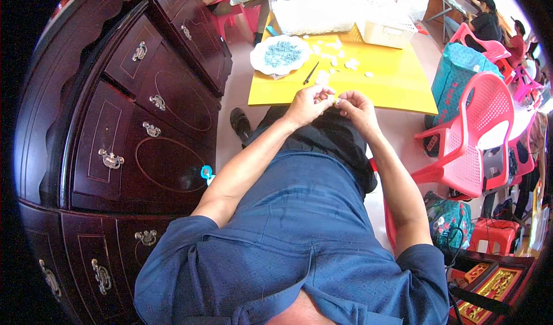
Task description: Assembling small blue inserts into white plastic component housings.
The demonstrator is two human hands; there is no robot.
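Left hand [310,103] and right hand [359,108]: both yours, pinching a small pale piece [334,101].
Worktop [400,86]: yellow, bearing slim dark tool [311,73], white plate [279,70].

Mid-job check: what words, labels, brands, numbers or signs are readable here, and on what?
Nothing reads clearly enough to quote.
Large teal bag beside the pink chair: reddish marks like lettering, too small and blurred.
Small pale piece between left hand and right hand: too small to tell.
White plate, yellow table: none seen.
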